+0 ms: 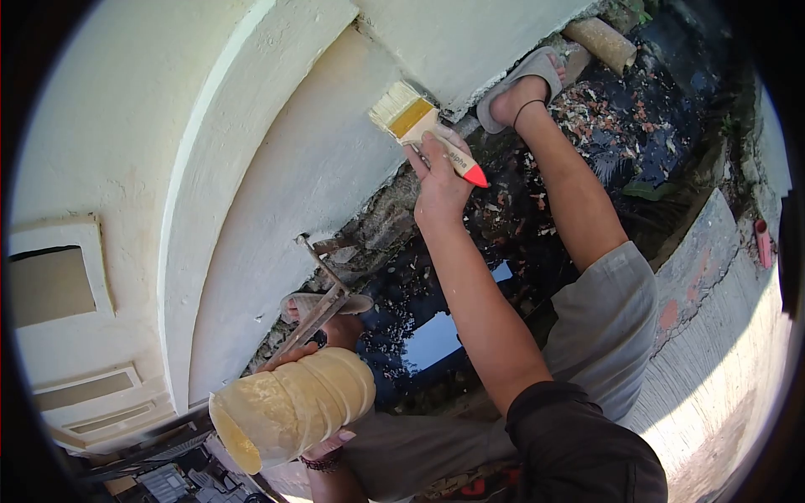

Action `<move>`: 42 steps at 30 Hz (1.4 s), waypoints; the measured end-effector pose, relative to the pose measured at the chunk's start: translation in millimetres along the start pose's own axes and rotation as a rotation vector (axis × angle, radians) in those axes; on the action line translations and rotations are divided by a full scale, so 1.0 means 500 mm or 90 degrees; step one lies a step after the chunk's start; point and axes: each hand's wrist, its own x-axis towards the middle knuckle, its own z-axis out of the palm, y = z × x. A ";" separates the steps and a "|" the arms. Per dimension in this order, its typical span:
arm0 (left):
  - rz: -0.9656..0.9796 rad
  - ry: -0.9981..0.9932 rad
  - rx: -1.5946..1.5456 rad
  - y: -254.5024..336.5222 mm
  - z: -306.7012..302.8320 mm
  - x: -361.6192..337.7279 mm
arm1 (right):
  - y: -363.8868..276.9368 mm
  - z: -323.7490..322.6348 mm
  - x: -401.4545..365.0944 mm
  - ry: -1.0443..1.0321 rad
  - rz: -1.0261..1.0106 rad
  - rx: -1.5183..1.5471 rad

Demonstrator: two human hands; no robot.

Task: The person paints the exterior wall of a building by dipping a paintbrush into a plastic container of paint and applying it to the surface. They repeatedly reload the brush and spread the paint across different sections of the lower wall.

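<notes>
Fingers of my right hand (444, 189) pinch the paintbrush (417, 122) closed near its bristles, likely for control beside the pale wall (310, 142). My left hand (337, 440), partly hidden, curls around a ridged plastic container (293, 402), seemingly supporting its weight.

From here, the ribbed, cream-smeared plastic container (298, 402) hides most of the left hand (335, 444); the dark clutter (180, 484) beyond is indistinct.
</notes>
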 end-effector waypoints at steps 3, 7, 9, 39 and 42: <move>-0.011 -0.017 -0.002 0.000 -0.005 -0.006 | 0.003 -0.017 -0.003 0.115 -0.056 -0.127; -0.021 -0.030 0.003 -0.001 -0.009 -0.015 | 0.035 0.101 0.013 -0.009 -0.308 -0.412; -0.024 -0.030 -0.031 -0.009 -0.016 -0.017 | -0.012 0.175 -0.019 -0.033 -0.379 -0.497; -0.015 -0.094 -0.030 -0.012 -0.036 -0.012 | 0.038 -0.011 0.034 -0.061 -0.053 0.010; -0.033 -0.081 -0.060 -0.009 -0.028 -0.016 | 0.064 -0.147 0.082 0.080 -0.010 -0.118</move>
